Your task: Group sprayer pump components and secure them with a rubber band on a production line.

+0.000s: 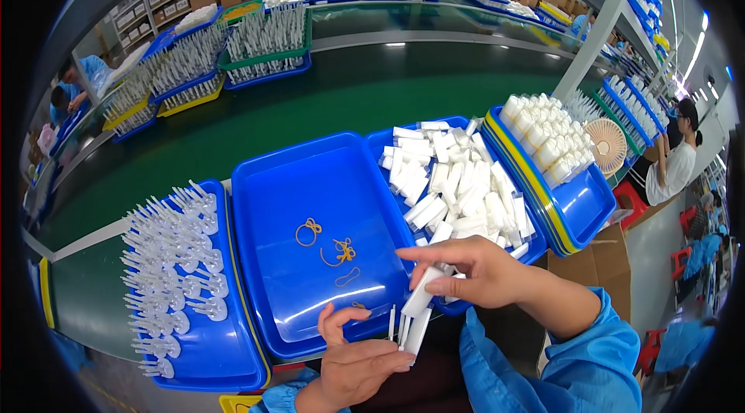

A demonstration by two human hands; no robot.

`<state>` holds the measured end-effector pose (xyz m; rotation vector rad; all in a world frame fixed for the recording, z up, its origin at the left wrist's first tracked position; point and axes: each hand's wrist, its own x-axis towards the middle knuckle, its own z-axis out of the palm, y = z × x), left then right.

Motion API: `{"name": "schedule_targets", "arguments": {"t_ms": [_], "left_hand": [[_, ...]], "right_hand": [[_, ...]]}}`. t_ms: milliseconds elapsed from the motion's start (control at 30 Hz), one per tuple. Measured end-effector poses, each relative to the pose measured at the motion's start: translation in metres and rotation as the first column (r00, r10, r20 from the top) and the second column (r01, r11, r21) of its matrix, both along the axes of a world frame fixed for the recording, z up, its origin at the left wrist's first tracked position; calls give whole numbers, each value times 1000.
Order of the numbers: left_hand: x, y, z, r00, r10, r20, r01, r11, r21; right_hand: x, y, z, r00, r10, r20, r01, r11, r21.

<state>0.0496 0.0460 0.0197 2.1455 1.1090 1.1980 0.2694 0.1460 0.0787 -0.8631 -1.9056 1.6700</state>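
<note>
My left hand (358, 366) is closed around a white flat packet (418, 331) and a few thin white prongs (403, 326) that stick up past the fingers. Just above it, my right hand (489, 277) pinches another white flat packet (419, 294) between thumb and fingers, its lower end close to the left hand's pieces; whether they touch I cannot tell. Beyond both hands lies a blue tray (272, 188) with loose tan rubber bands (341, 254) in it. Beside my right hand, a second blue tray (379, 141) is heaped with white flat packets (458, 188).
At left, a blue tray (217, 362) bears rows of clear pronged pieces with round bases (178, 258). Stacked blue and yellow trays (586, 203) at right carry bundled white packets (547, 134). A green conveyor belt (372, 87) runs behind; co-workers sit across it and at right.
</note>
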Motion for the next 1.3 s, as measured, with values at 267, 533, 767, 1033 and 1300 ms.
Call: {"name": "schedule_targets", "arguments": {"t_ms": [267,533,767,1033,1300], "left_hand": [[3,-5,-3,994,-96,60,84,980,179],[2,-8,-3,988,-117,102,95,975,200],[-6,-9,1,991,3,137,-9,999,42],[-3,5,-15,894,163,418,-99,980,-170],[-9,-6,1,924,171,343,-145,984,-101]], "right_hand": [[9,-14,11,998,59,25,-57,996,-71],[9,-30,10,990,139,26,-141,985,98],[-12,-40,-7,986,164,-29,-160,981,105],[-32,113,-20,801,-385,460,-361,302,882],[-30,131,-18,454,-452,768,-696,358,622]]}}
